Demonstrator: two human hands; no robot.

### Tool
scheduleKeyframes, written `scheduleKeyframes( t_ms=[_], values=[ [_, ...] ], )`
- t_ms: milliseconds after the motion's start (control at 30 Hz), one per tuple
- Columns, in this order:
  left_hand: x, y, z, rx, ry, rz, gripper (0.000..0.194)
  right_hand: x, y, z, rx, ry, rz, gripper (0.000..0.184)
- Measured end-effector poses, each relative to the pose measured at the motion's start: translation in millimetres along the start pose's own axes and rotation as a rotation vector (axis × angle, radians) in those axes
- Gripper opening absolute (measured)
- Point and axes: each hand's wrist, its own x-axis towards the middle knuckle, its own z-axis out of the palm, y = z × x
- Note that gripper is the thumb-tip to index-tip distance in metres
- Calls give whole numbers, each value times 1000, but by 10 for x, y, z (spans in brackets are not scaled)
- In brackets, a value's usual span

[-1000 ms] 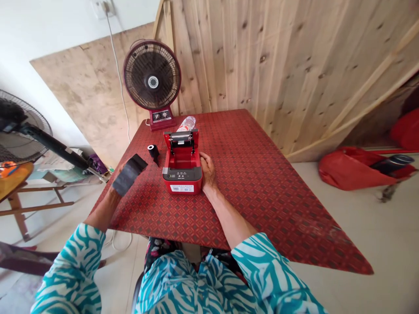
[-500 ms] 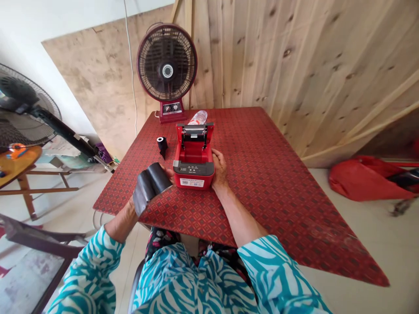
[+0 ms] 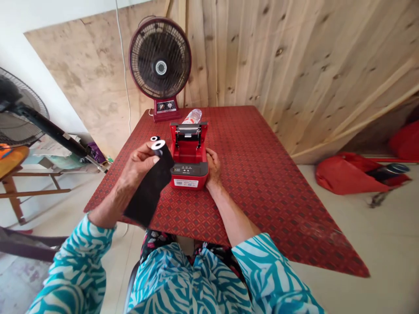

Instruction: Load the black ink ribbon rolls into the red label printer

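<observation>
My left hand [image 3: 135,172] is raised above the table's near left and grips a black ribbon roll [image 3: 149,185] by its white-cored end, with a wide black strip hanging down from it. Just behind that end, a second small black roll with a white core [image 3: 155,138] is partly hidden by my fingers. To the right stands a red label printer [image 3: 189,168] with its lid tipped open and its empty-looking compartment facing up. My right hand [image 3: 212,168] rests against the printer's right side, gripping nothing.
The printer stands on a red patterned tabletop [image 3: 262,200], with a clear plastic bottle [image 3: 192,116] lying behind it. A maroon desk fan [image 3: 160,59] stands at the far edge. A floor fan [image 3: 19,113] stands at left, and a red bag [image 3: 347,174] lies on the floor at right.
My left hand has lifted the black ribbon roll and turned it so its white core faces up, with the strip hanging down. My right hand stays on the printer.
</observation>
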Motion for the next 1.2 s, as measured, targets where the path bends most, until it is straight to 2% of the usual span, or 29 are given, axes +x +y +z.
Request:
scheduleKeyframes(
  t_ms=[67,133,200,300,433,533,600,700,767,867,1033,1100,1200],
  values=[
    [263,100,-17,75,-32,82,40,3,-4,6,7,-4,7,34],
    [490,152,-10,221,-128,98,42,3,-12,12,15,-10,8,34],
    [676,142,25,428,-226,76,39,-1,-25,20,16,-16,2,34],
    [888,71,120,788,-285,49,29,-12,-51,32,13,-14,-10,33],
    [1032,55,294,1251,-364,17,26,-22,-77,49,18,-10,-1,34],
    [1027,113,421,1591,-391,-7,29,-14,-61,58,32,-11,-3,34],
    [988,141,483,1730,-393,-21,34,-4,-33,63,32,-7,-18,33],
    [921,138,520,1799,-400,-16,39,10,1,69,23,-2,-36,31],
    [889,116,503,1762,-433,-13,37,12,6,71,21,1,-39,31],
    [877,83,420,1633,-501,-12,31,6,-10,71,13,7,-42,30],
    [946,52,281,1367,-541,-11,27,-8,-43,69,33,-14,-29,32],
    [981,27,291,1327,-514,-4,23,-10,-55,69,25,-7,-26,31],
    [1016,-19,387,1430,-435,3,26,-10,-66,68,16,6,-15,30]
  ],
)
